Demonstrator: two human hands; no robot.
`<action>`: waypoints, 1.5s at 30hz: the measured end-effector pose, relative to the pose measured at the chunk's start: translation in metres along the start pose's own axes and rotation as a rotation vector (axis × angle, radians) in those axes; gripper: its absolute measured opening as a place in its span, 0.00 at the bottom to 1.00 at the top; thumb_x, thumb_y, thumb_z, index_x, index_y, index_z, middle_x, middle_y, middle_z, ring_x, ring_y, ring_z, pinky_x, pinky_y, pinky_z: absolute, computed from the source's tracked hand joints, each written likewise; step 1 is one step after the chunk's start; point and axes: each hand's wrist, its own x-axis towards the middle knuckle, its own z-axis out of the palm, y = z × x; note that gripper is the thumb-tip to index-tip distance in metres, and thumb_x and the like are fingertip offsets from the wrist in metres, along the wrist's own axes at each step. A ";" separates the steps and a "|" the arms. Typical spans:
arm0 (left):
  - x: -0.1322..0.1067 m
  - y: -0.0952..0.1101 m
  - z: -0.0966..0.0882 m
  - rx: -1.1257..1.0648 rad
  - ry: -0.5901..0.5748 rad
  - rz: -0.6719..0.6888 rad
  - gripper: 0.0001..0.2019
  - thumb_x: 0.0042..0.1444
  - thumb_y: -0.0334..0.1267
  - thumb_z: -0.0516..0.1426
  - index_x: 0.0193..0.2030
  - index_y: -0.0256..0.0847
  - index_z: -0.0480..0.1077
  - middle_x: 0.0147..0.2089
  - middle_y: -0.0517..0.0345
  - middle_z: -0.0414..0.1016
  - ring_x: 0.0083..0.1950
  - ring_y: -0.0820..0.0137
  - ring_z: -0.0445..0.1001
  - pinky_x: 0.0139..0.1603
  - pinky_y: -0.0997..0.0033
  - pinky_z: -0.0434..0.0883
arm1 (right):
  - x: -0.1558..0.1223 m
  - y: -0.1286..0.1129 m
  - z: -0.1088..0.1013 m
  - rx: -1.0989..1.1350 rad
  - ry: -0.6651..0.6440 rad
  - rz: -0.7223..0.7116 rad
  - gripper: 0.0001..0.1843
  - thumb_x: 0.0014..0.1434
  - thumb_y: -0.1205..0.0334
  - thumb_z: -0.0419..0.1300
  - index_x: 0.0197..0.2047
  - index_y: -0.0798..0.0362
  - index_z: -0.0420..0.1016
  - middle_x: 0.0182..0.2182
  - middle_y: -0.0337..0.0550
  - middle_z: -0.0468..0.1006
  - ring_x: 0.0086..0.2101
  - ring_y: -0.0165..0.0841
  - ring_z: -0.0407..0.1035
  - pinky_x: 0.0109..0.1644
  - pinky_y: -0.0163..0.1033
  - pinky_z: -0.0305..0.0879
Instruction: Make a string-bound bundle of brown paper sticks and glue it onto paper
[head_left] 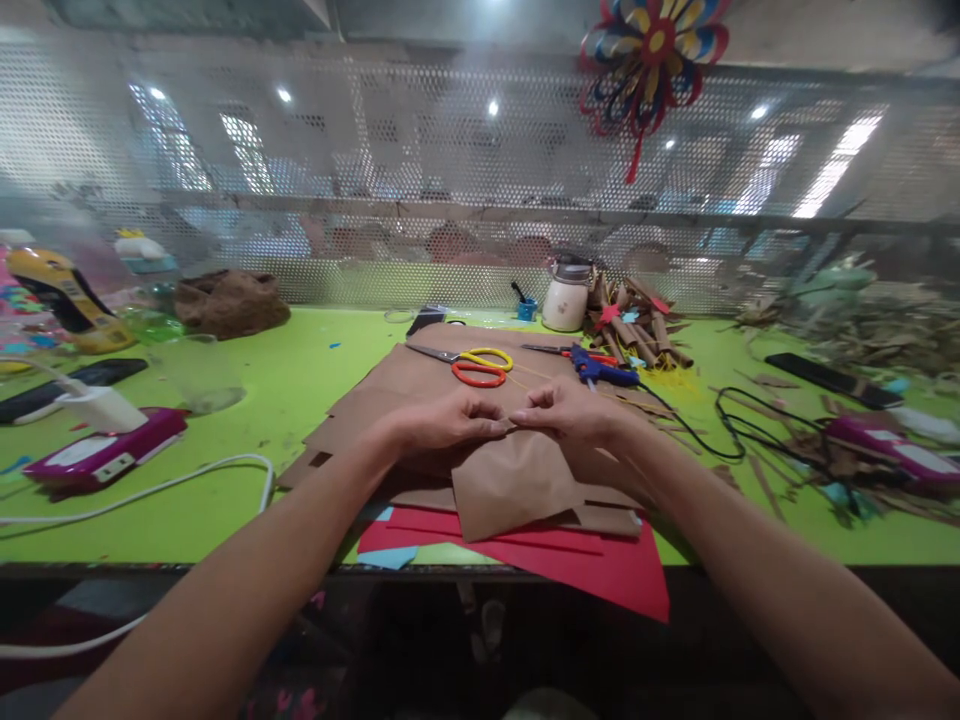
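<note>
My left hand [442, 420] and my right hand [570, 412] meet over a piece of brown paper [510, 485] near the table's front edge. Both pinch its upper edge, fingertips almost touching each other. The piece hangs down toward me over more brown paper sheets [405, 385]. Red paper [592, 565] lies beneath, sticking out past the table edge. Scissors [476, 366] with yellow and orange handles lie just beyond my hands. A blue glue gun [604, 370] rests to the right of them.
The green table [285, 380] holds rolled brown paper tubes [637, 325], a white jar [566, 298], black cables [739, 425], pink devices [105, 450] [889, 445], a white charger and cable [101, 408], phones [829, 378]. A perforated screen stands behind; a paper pinwheel [652, 55] hangs above.
</note>
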 end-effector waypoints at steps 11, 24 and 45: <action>0.003 0.007 0.001 0.176 0.108 0.033 0.15 0.58 0.46 0.50 0.36 0.34 0.69 0.30 0.59 0.63 0.31 0.74 0.59 0.32 0.73 0.58 | 0.004 0.002 -0.005 0.115 0.068 -0.020 0.21 0.45 0.45 0.65 0.24 0.57 0.71 0.17 0.34 0.64 0.19 0.23 0.53 0.23 0.33 0.46; -0.001 0.015 -0.004 0.357 0.139 -0.052 0.12 0.58 0.43 0.49 0.31 0.38 0.65 0.24 0.60 0.63 0.25 0.73 0.60 0.29 0.72 0.57 | 0.004 0.005 -0.018 0.099 0.225 -0.054 0.21 0.42 0.46 0.66 0.22 0.57 0.71 0.15 0.32 0.61 0.18 0.22 0.50 0.22 0.33 0.43; -0.009 0.007 -0.001 -0.513 0.028 0.005 0.12 0.58 0.45 0.54 0.37 0.36 0.67 0.26 0.63 0.63 0.21 0.80 0.56 0.22 0.76 0.53 | -0.010 -0.014 -0.014 0.557 0.039 -0.208 0.27 0.42 0.56 0.70 0.47 0.50 0.74 0.35 0.42 0.78 0.32 0.33 0.72 0.36 0.36 0.67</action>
